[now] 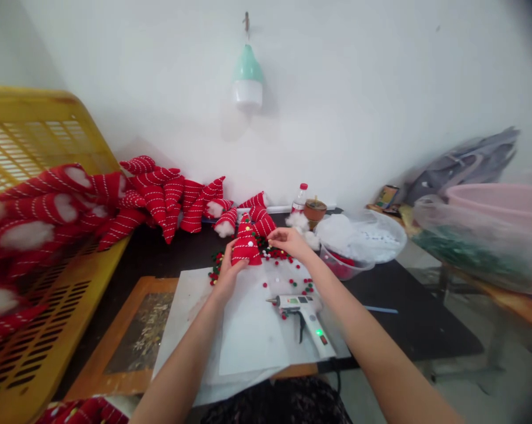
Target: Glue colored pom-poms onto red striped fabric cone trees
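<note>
My left hand (231, 270) is closed round the lower left side of a red cone (243, 252) with white stitched lines and small pompoms on it. The cone stands upright over white paper (252, 330). Just right of the cone, my right hand (288, 242) has its thumb and forefinger pinched together; what they hold, if anything, is too small to make out. Small red, green and white pompoms (277, 253) lie behind and beside the hands. A white glue gun (308, 318) with a green light lies on the paper below my right hand, its nozzle pointing left.
At the left, a yellow crate (78, 318) holds red stuffed cones, and more cones (173, 197) are piled along the wall. Plastic bowls (367, 235), a bottle (299, 199) and a brown pot (314, 211) stand at the back right. A pink basin (504, 203) is farther right.
</note>
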`<state>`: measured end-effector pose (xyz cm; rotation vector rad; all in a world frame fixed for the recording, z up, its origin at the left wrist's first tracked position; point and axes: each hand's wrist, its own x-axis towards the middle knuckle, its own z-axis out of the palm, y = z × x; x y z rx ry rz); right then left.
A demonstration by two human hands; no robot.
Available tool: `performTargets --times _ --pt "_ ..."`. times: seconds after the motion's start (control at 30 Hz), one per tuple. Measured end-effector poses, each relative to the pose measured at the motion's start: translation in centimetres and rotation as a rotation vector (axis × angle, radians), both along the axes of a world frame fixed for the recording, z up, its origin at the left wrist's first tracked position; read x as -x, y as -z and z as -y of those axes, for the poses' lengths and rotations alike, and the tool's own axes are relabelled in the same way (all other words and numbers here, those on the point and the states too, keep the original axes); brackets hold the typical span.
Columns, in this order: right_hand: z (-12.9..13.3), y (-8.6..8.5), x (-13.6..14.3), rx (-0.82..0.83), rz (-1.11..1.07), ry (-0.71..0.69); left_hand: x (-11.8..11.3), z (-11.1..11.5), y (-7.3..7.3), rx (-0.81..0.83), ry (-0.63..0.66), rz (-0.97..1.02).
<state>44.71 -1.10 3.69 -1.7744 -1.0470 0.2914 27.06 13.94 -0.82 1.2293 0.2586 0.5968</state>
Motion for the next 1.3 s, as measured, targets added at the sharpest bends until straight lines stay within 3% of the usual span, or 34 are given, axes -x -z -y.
performTargets --times 0.27,0.47,0.77,1.03,1.17,1.3 --pt "-0.4 -2.1 3.9 -0.236 -0.062 -0.067 0.2 0.5 -0.9 0.100 0.046 0.029" --pt "-0.4 -2.4 4.9 -0.263 -0.021 -0.036 0.2 0.5 -1.3 0.184 0.062 0.029" --pt "-0.6 -2.4 5.6 -0.228 0.061 -0.021 0.4 0.7 -1.6 0.177 0.093 0.043" --pt "-0.4 -1.2 4.0 -0.055 0.186 0.107 0.3 0.7 -1.4 0.191 0.077 0.038" --pt "-0.2 0.2 2.4 0.135 0.250 0.162 0.3 0.3 -1.5 0.219 0.059 0.047" --pt "-1.0 1.1 1.9 0.316 0.346 0.122 0.2 -0.3 -1.7 0.284 -0.001 0.069"
